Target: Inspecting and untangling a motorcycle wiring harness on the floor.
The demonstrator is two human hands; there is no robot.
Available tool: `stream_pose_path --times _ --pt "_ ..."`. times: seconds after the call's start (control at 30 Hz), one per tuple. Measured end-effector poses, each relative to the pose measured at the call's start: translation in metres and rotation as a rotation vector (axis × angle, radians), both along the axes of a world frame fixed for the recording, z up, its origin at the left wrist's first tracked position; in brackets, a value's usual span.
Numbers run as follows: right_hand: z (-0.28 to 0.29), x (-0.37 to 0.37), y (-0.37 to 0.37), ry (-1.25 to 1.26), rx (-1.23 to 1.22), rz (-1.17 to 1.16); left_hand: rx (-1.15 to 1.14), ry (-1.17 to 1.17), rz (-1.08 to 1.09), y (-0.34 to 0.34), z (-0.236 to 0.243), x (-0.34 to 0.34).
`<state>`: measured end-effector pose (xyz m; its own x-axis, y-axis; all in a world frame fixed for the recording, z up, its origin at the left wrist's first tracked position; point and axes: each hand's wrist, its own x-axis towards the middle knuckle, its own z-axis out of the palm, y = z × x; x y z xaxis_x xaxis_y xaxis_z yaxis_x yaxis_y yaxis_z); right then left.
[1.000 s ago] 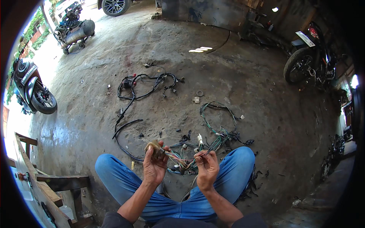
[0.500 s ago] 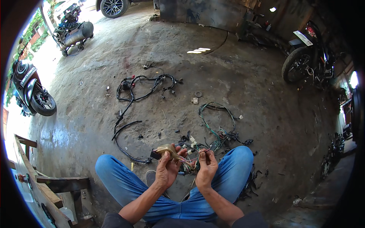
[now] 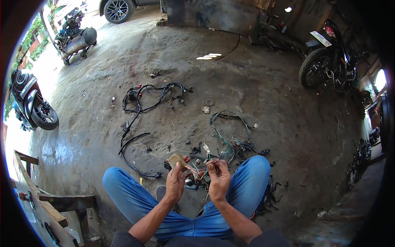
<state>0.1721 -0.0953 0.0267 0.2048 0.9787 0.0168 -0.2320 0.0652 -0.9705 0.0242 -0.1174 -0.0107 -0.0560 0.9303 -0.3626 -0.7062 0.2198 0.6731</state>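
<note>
I saw from afar that the left hand (image 3: 175, 185) had tipped the tan block (image 3: 176, 160) broad-face up since half a second earlier, baring more of its coloured wires (image 3: 196, 170). The block sat above the near floor (image 3: 296, 136), between the bent knees (image 3: 117, 180). The left hand gripped it, thumb on its near face; the right hand (image 3: 219, 180), fingers curled inward, pinched what looked like one strand

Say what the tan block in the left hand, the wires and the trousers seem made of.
Block: perhaps plastic or tape, from its smooth tan surface. Wires: likely plastic over metal, given their thin coloured strands; finish too small to judge. Trousers: seemingly matte denim, faded blue and seamed.
</note>
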Motion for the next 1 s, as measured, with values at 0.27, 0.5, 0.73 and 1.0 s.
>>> stream_pose_path --times 0.27,0.5,0.73,1.0 --pt "0.002 0.008 0.007 -0.023 0.008 -0.042 0.027 0.042 -0.157 0.003 -0.008 0.012" --pt "0.025 0.027 0.015 0.083 -0.075 -0.121 0.181 0.143 -0.504 0.005 -0.011 0.020" --pt "0.043 0.029 0.015 0.037 -0.033 -0.079 0.253 0.327 -0.642 -0.006 -0.013 0.009" --pt "0.027 0.032 0.039 -0.181 -0.078 0.176 0.156 0.210 -0.510 0.001 -0.005 0.008"
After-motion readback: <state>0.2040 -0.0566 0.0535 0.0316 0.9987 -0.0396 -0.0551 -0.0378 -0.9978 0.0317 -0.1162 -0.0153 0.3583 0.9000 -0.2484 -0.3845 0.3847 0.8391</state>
